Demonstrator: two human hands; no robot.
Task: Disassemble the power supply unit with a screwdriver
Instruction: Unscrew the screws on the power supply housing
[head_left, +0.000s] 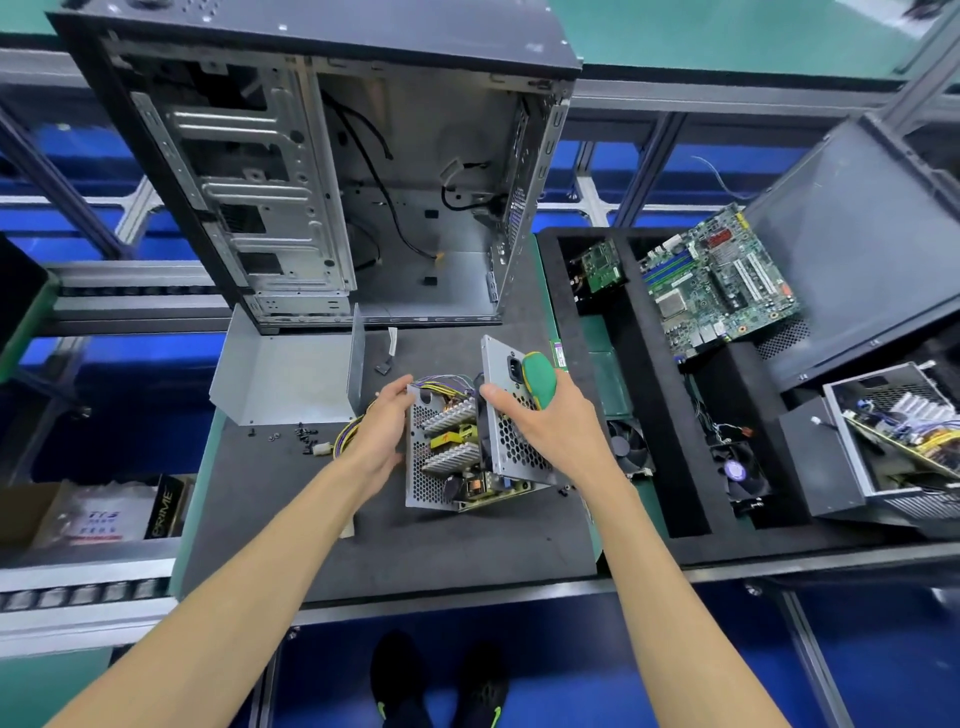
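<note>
Two dark shoes (439, 686) with green trim stand on the blue floor below the dark work mat (395, 545). Left of the power supply (467, 447), which sits mid-mat with its cover off, a folded metal cover (283, 376) lies open, and a handful of small black screws (304, 436) are scattered just in front of it. One left hand (382, 431) holds the power supply's left wall, thumb on its top corner near the coloured wires (345, 439). Inside the open housing are two finned heat sinks, a yellow part and a circuit board. One right hand (550, 426) curls round the green screwdriver (539, 376) handle while its thumb presses the perforated panel, tilted up. Behind the power supply stands one emptied computer case (332, 171). Right of it, a black tray (644, 374) holds one small circuit board, one motherboard (719, 283) and two fans; a box (893, 441) past that holds another opened unit
</note>
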